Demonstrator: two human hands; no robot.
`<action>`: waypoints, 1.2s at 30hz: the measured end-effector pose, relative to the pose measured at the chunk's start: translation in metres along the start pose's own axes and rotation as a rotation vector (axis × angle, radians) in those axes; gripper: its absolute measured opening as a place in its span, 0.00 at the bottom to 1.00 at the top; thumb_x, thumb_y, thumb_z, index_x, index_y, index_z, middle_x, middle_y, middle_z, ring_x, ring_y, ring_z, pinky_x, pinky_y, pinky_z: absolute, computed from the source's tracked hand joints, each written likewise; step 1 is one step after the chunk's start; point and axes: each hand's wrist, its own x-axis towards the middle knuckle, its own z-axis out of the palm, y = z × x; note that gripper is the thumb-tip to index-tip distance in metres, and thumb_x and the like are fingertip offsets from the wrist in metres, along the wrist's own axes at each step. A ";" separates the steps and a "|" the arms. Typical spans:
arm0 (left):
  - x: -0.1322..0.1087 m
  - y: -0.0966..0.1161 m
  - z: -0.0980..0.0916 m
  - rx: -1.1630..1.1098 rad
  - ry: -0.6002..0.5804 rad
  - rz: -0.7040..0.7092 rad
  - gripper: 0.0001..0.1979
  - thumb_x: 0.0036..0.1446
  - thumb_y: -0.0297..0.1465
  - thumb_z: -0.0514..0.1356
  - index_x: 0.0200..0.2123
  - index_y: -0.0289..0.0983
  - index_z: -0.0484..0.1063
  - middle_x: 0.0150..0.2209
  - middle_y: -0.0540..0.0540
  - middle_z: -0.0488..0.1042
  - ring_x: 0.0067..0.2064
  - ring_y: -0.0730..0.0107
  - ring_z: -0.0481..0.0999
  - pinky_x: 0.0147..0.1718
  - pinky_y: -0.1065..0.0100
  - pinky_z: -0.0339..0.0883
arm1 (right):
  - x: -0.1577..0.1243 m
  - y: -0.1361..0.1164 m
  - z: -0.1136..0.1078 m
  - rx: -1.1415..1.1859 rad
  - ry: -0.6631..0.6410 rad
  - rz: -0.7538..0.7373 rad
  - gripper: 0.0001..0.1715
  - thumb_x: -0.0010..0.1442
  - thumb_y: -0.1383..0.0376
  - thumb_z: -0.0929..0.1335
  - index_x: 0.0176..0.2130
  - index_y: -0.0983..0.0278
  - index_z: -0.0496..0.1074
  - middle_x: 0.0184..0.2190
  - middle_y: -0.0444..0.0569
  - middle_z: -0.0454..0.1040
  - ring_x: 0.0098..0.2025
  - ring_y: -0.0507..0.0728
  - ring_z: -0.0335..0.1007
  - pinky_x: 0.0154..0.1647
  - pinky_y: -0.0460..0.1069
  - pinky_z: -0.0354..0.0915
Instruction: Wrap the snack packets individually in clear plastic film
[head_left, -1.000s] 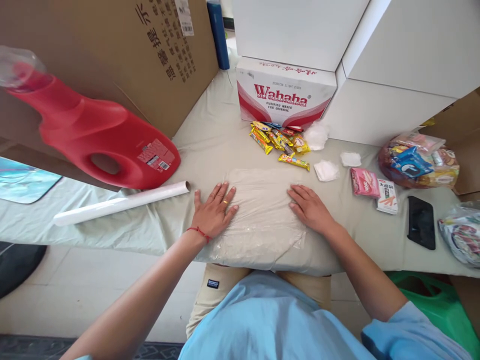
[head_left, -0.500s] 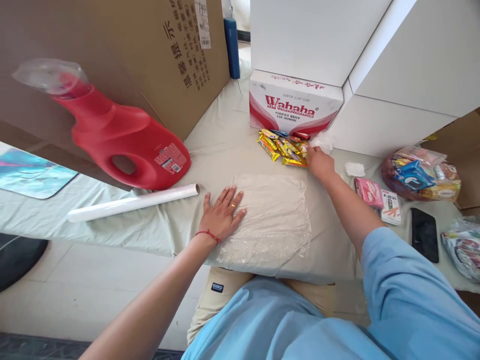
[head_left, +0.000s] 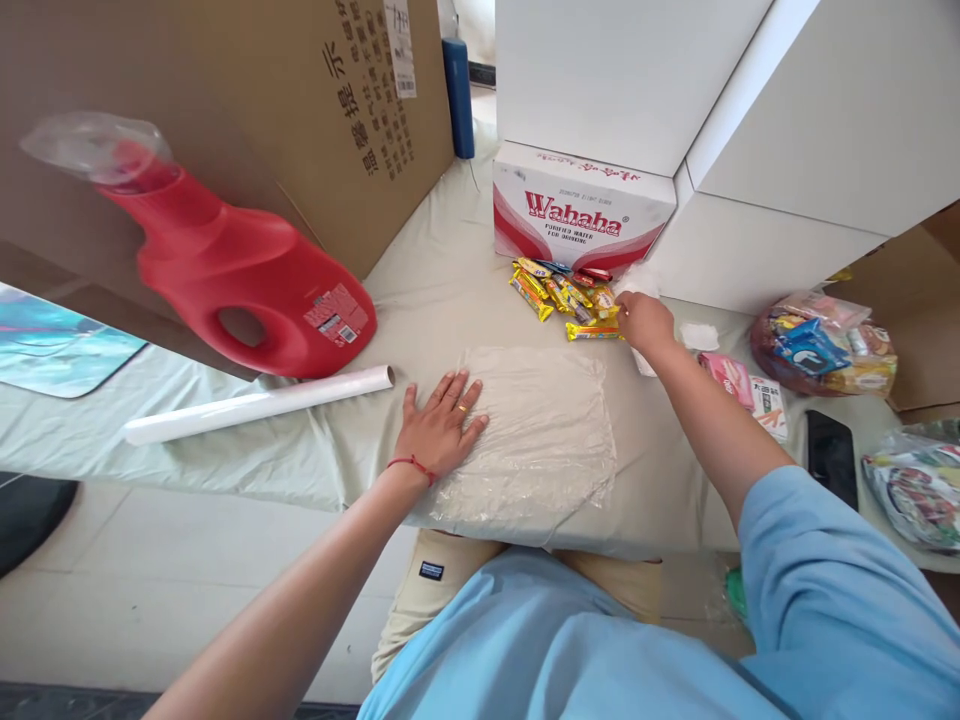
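Note:
My left hand (head_left: 441,425) lies flat with fingers spread, on the left edge of a sheet of clear plastic film (head_left: 544,420) on the cloth. A ring and a red cord bracelet are on it. My right hand (head_left: 646,318) reaches to the right end of a pile of small wrapped snack bars (head_left: 562,290), mostly yellow. Its fingers are pinched together at the pile's edge; what lies between them is hidden. One yellow snack bar (head_left: 592,331) lies in front of the pile, close to my fingertips. A white piece (head_left: 643,364) shows partly under my right hand.
A roll of film (head_left: 262,405) and a red jug (head_left: 262,280) are at the left. A Wahaha carton (head_left: 581,205) stands behind the pile. Pink packet (head_left: 726,378), white box (head_left: 767,405), phone (head_left: 831,458) and a bowl of snacks (head_left: 769,350) sit at the right.
The view has shifted slightly. My right hand has drawn back a little from the pile, and the front yellow bar lies more apart from it. My left hand stays on the film.

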 end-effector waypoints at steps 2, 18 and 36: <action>0.000 0.000 0.000 0.000 0.005 -0.003 0.32 0.73 0.49 0.42 0.76 0.49 0.54 0.78 0.45 0.49 0.78 0.50 0.51 0.72 0.30 0.34 | 0.013 -0.008 -0.002 -0.005 -0.089 -0.027 0.33 0.63 0.69 0.67 0.66 0.56 0.70 0.60 0.59 0.73 0.55 0.67 0.74 0.49 0.55 0.70; -0.002 -0.001 0.003 -0.042 0.046 0.013 0.31 0.73 0.47 0.44 0.75 0.50 0.55 0.78 0.45 0.49 0.78 0.51 0.51 0.73 0.33 0.30 | 0.024 0.002 -0.006 0.013 0.012 0.008 0.26 0.70 0.58 0.64 0.63 0.61 0.74 0.56 0.61 0.75 0.56 0.71 0.71 0.52 0.60 0.69; -0.004 -0.001 0.003 -0.062 0.061 0.024 0.31 0.74 0.48 0.43 0.75 0.49 0.56 0.78 0.46 0.49 0.78 0.54 0.51 0.74 0.33 0.28 | 0.062 -0.036 -0.020 0.388 0.185 -0.040 0.23 0.71 0.66 0.63 0.60 0.73 0.72 0.56 0.69 0.75 0.54 0.65 0.68 0.59 0.61 0.61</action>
